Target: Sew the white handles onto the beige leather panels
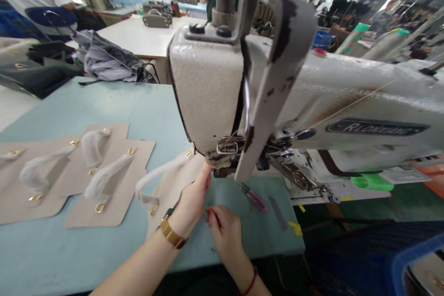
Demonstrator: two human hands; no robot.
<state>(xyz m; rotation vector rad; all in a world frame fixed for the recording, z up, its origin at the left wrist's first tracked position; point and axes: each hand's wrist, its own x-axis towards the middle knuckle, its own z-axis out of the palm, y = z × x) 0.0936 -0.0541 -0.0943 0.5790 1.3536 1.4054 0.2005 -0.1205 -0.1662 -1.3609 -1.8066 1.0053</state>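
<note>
A beige bag panel [175,178] with a white-wrapped handle [157,176] and gold rings lies under the head of a sewing machine [208,88]. My left hand [193,196] is closed at the panel's right edge, just below the needle area; its fingertips are partly hidden by the machine. To its right, my right hand [225,227] rests low over the table with curled fingers, and whatever they may hold is hidden. Pink-handled thread snips [254,197] lie beyond my right hand.
Several similar beige panels [118,203] with wrapped handles are spread on the blue-green table [45,254] at left. A grey strip [278,212] and yellow tape [295,228] are near the right edge. A blue bin [398,259] stands lower right. Bundled grey fabric [104,58] sits behind.
</note>
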